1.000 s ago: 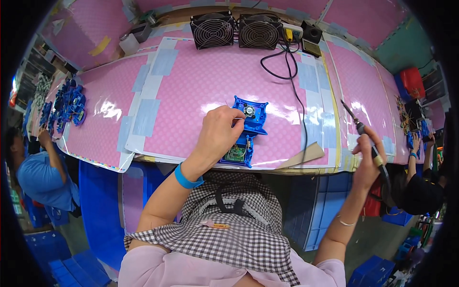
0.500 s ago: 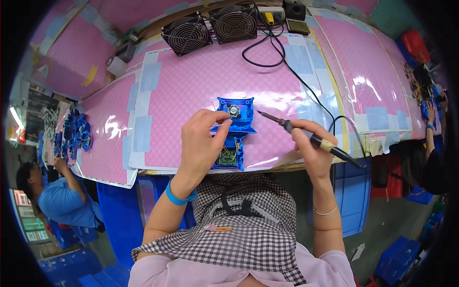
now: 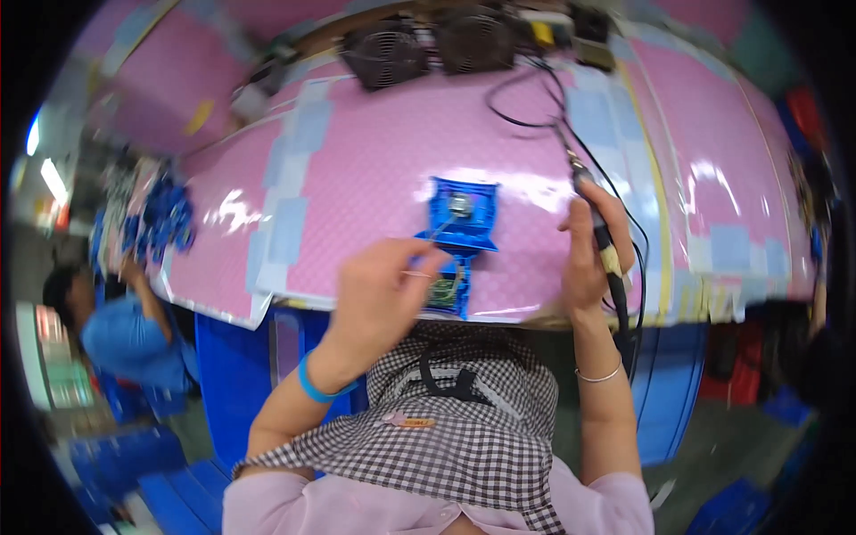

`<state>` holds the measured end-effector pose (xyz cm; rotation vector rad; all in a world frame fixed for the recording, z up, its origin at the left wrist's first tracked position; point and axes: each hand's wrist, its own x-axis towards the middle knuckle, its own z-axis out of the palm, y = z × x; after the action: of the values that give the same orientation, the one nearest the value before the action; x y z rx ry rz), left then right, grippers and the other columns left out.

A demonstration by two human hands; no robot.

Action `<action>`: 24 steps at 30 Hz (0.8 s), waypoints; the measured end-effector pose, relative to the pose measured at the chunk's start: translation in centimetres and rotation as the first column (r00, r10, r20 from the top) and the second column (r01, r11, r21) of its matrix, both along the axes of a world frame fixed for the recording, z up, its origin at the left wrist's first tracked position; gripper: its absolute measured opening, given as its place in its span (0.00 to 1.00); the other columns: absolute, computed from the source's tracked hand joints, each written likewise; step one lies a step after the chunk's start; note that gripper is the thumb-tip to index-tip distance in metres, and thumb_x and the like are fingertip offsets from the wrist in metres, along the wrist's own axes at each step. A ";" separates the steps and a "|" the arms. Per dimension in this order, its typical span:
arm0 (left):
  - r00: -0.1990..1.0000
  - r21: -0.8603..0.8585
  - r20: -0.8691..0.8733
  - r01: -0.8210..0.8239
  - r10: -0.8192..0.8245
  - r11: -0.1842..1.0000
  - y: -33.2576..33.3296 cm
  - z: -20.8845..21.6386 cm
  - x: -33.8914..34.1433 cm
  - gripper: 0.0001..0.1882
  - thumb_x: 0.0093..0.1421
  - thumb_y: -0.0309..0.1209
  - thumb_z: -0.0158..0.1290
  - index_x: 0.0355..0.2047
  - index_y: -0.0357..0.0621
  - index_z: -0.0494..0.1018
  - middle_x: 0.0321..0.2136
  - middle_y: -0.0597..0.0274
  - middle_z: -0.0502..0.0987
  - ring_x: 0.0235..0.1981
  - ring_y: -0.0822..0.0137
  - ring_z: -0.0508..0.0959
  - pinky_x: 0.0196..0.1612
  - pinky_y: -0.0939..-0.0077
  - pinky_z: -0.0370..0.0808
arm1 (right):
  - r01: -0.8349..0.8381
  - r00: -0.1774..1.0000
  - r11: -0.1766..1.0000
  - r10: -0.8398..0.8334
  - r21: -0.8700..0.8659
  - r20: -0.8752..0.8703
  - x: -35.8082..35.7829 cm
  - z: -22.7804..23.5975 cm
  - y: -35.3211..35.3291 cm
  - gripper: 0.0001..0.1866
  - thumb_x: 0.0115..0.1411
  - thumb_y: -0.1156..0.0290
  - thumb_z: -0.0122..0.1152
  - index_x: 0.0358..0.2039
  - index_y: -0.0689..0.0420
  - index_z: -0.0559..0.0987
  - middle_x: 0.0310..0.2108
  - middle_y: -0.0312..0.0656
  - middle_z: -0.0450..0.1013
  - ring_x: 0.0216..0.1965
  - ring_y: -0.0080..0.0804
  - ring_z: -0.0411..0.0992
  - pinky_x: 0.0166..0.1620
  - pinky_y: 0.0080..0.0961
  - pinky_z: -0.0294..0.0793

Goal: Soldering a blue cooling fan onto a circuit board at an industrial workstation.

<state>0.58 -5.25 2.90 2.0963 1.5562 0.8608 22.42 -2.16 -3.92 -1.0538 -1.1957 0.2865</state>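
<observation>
A blue plastic housing point(image 3: 488, 234) lies open on the pink work surface, its far half holding a small round speaker point(image 3: 459, 206). A green circuit board point(image 3: 442, 292) sits in the nearer half, partly hidden by my left hand point(image 3: 379, 290). That hand is blurred, its thumb and fingers pinched together on a thin pale wire point(image 3: 415, 274) beside the housing. Thin leads run between the speaker and the board. My right hand point(image 3: 593, 245) is wrapped round a soldering iron point(image 3: 603, 234), well right of the housing, its tip pointing toward the far side.
Two black fans point(image 3: 385, 55) stand at the back edge. A black cable point(image 3: 522, 123) loops across the right part of the surface. Several blue housings point(image 3: 165, 214) are heaped on the left, near a person in a blue shirt point(image 3: 134, 348). A blue crate point(image 3: 664, 383) stands below the table edge.
My right hand has swung the soldering iron away from the speaker, its tip now pointing to the far side. My left hand has drawn back toward me from the speaker. The view has shifted.
</observation>
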 end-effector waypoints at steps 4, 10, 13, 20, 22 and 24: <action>0.932 -0.043 -0.296 0.204 -0.207 0.978 1.3 -3.8 3.5 0.17 0.53 0.37 0.56 0.31 0.32 0.71 0.29 0.42 0.76 0.30 0.49 0.79 0.30 0.55 0.75 | 0.116 0.991 0.987 -0.123 -0.112 -0.052 1.3 -2.9 -0.3 0.11 0.64 0.73 0.54 0.44 0.63 0.77 0.28 0.34 0.70 0.26 0.18 0.64 0.29 0.15 0.65; 0.798 -0.218 -0.546 0.159 -0.255 0.963 3.1 -2.5 1.8 0.08 0.49 0.30 0.54 0.27 0.39 0.75 0.29 0.43 0.76 0.29 0.47 0.79 0.31 0.53 0.76 | 0.049 0.998 0.999 -0.049 -0.015 -0.029 0.3 -2.4 -1.0 0.10 0.62 0.75 0.56 0.42 0.64 0.78 0.24 0.35 0.70 0.21 0.17 0.63 0.26 0.15 0.64; 0.793 0.055 -0.598 -0.097 0.111 0.994 4.6 -3.8 -7.7 0.06 0.52 0.30 0.52 0.30 0.46 0.76 0.32 0.45 0.75 0.34 0.47 0.78 0.35 0.56 0.76 | 0.046 0.999 0.999 -0.046 0.007 0.017 0.3 -2.4 -1.3 0.10 0.61 0.75 0.57 0.42 0.63 0.78 0.26 0.36 0.72 0.21 0.18 0.64 0.25 0.16 0.64; 0.475 0.412 -0.646 -0.442 0.598 0.796 10.0 -2.9 -26.4 0.07 0.52 0.24 0.51 0.28 0.38 0.78 0.35 0.44 0.76 0.34 0.51 0.81 0.32 0.64 0.80 | 0.059 0.997 0.998 -0.058 -0.015 0.040 0.2 -2.9 -0.7 0.06 0.61 0.79 0.55 0.39 0.64 0.77 0.28 0.35 0.71 0.22 0.17 0.62 0.25 0.15 0.61; 0.285 0.510 -0.562 -0.619 0.776 0.597 13.4 -4.3 -30.0 0.07 0.53 0.23 0.50 0.28 0.40 0.78 0.36 0.47 0.76 0.35 0.53 0.81 0.32 0.66 0.80 | 0.067 0.995 0.997 -0.063 -0.047 0.076 -0.2 -2.8 -0.8 0.06 0.61 0.79 0.54 0.39 0.64 0.77 0.29 0.36 0.71 0.23 0.18 0.63 0.25 0.15 0.62; 0.345 0.480 -0.462 -0.678 0.817 0.557 14.3 -5.8 -31.1 0.07 0.54 0.25 0.50 0.29 0.40 0.78 0.37 0.45 0.74 0.34 0.48 0.80 0.32 0.61 0.79 | 0.108 0.987 0.992 -0.098 -0.070 0.130 -0.2 -2.7 -1.0 0.07 0.62 0.79 0.54 0.40 0.65 0.77 0.29 0.36 0.72 0.24 0.18 0.63 0.25 0.15 0.62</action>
<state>-30.55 9.05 -2.89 1.7990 3.1244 0.5294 22.25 -3.16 -6.59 -1.2119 -1.2461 0.1886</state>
